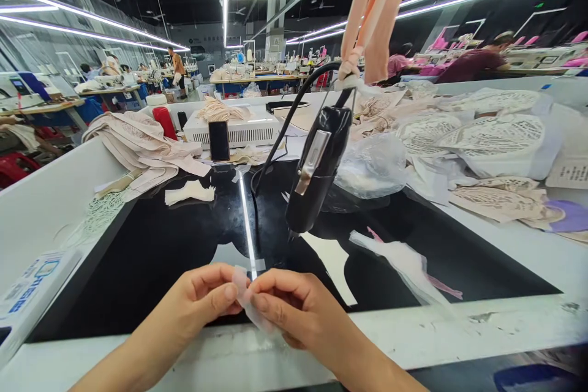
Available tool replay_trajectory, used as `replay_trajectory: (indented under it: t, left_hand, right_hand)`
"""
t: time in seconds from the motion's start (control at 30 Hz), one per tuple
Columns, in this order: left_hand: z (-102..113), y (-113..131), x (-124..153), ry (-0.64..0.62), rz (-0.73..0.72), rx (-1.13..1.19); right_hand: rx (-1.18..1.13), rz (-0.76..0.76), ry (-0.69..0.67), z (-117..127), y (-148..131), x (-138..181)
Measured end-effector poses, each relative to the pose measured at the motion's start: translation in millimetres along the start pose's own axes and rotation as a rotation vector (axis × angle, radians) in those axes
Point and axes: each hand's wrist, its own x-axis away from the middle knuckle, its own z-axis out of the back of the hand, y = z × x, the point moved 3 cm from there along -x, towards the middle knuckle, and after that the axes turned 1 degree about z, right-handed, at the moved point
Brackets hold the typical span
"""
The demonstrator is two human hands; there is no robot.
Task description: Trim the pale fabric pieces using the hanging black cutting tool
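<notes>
My left hand (202, 297) and my right hand (298, 309) meet above the front edge of the black work surface (147, 257). Both pinch a small piece of sheer whitish fabric (239, 282) between thumb and fingertips, and its lower end hangs below the right fingers. Just beyond the fingers lies a pale grey cut piece (229, 254), partly hidden by my left hand. A black handheld device with a metal lever (316, 168) hangs over the surface from peach fabric strips (376, 12). Beneath it rests a cream cut piece (333, 260).
Sheer white and pink scraps (404, 263) lie to the right, a cream stack (190, 192) at the back left. Beige fabric pieces (138, 141) pile up on the left; lace pieces (496, 128) and a clear plastic bag (372, 165) crowd the right. A black cable (280, 141) loops behind the device.
</notes>
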Motion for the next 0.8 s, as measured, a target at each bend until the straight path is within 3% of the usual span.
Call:
replay_trajectory:
  t: [0.13,0.37,0.6,0.8]
  left_hand:
    - [0.1,1.6,-3.2,0.124,0.021,0.069]
    - [15.0,-4.0,-2.1,0.213,0.025,0.017]
    - [25.0,-8.7,-0.9,0.244,0.005,-0.015]
    - [24.9,-10.0,-0.6,0.259,0.066,0.050]
  right_hand:
    - [0.065,-0.003,0.024,1.6,2.3,-1.8]
    - [0.100,-0.076,0.108,20.1,13.1,2.7]
    - [0.042,-0.181,0.228,24.5,6.8,14.7]
    - [-0.050,-0.244,0.229,19.3,3.9,16.0]
